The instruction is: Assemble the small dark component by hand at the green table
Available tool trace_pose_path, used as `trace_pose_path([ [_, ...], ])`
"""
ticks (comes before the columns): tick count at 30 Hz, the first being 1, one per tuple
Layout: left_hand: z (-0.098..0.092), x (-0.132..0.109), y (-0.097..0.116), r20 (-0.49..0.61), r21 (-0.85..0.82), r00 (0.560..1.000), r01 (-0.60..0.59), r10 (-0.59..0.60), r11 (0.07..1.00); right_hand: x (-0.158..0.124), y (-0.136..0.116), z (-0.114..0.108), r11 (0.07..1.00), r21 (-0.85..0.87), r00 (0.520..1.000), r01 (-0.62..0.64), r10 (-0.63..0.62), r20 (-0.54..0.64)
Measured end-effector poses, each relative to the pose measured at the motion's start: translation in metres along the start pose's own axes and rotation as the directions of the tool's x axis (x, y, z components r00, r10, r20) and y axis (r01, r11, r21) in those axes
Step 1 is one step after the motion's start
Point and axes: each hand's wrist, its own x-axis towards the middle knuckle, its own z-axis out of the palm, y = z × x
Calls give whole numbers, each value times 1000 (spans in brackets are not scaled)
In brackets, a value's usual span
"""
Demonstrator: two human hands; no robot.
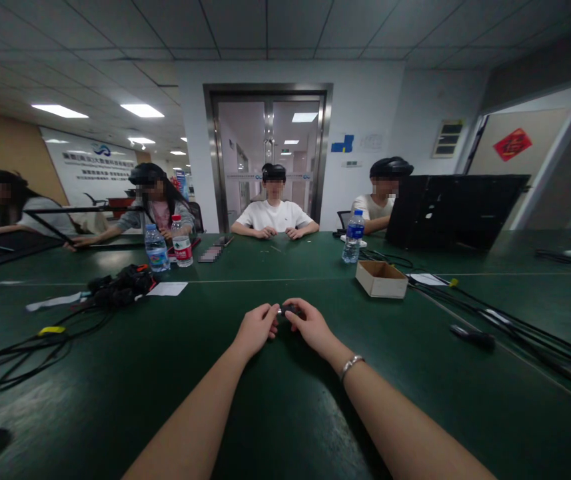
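Near the middle of the green table (245,427), a small dark object (289,309) with a silvery end is held between my two hands. My left hand (258,328) pinches around its silvery left end, thumb and fingers closed. On the dark right part, the thumb and fingers of my right hand (311,325) are closed too. The fingers cover much of the object, and its exact kind is too small to make out. A silver bracelet (352,366) circles my right wrist.
An open cardboard box (382,288) stands right of my hands. Black cables lie on both sides, with a black device (472,337) at right. Water bottles (182,245) stand farther back. Several people sit across the table, one behind a large black panel (458,210).
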Motion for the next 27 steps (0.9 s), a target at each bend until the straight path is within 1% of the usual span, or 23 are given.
trace_pose_path([
  [3, 1, 1, -2, -9, 17, 1000, 16, -16, 1000, 0, -1, 0, 1000, -4, 1000, -1, 1, -1],
  [6, -1, 1, -1, -23, -15, 999, 35, -35, 999, -1, -2, 0, 1000, -1, 1000, -12, 12, -16],
  [9, -3, -2, 0, -2, -72, 1000, -11, 11, 997, 0, -2, -1, 1000, 10, 1000, -14, 14, -21],
  [11, -4, -4, 1, 37, -76, 998, -50, 53, 996, 0, 0, -1, 1000, 18, 1000, -11, 11, -16],
  [13, -4, -5, 1, 57, -59, 996, -67, 70, 996, 0, 1, -1, 1000, 25, 1000, -4, 4, -14],
  [15, -4, -4, 1, 50, -40, 997, -61, 63, 997, 1, 2, 0, 1000, 27, 1000, 2, -2, -15],
  [20, -1, -1, 1, 12, 23, 1000, 1, -1, 1000, 0, 1, 0, 1000, 20, 1000, 1, -1, -7],
  [22, -2, -1, 1, -1, 24, 1000, 18, -18, 1000, 0, 0, 0, 1000, 16, 1000, 0, 1, -8],
  [24, -3, -2, 2, 9, -5, 1000, 15, -15, 1000, 0, 1, 0, 1000, 11, 1000, 1, -1, -13],
  [27, -4, -4, 4, 46, -49, 999, -24, 27, 998, 1, 2, 0, 1000, 15, 1000, 0, 0, -12],
])
